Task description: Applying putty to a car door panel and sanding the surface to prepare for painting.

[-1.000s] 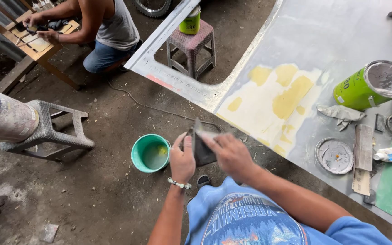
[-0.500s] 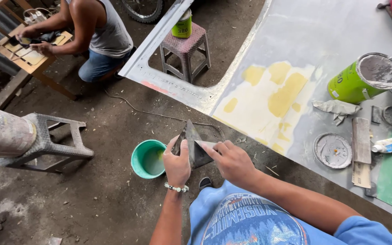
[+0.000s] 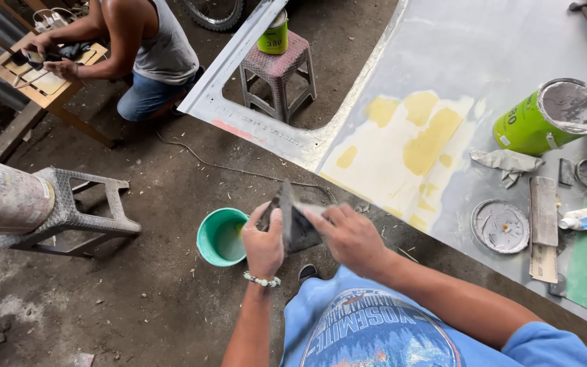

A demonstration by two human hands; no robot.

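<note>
My left hand and my right hand both grip a dark grey folded sheet of sandpaper, held up on edge in front of my chest. A teal bowl with a little liquid stands on the dirt floor just left of my left hand. To the right lies a large grey metal body panel with yellow filler patches.
On the panel lie a green paint can on its side, a round lid, scrapers, a small tube and a green sheet. A plastic stool holds another can. Another grey stool stands left. Another person crouches at a wooden frame.
My hands and the sandpaper stay in front of my chest while my fingers shift on the sheet and it turns more upright. My view has tilted slightly.
</note>
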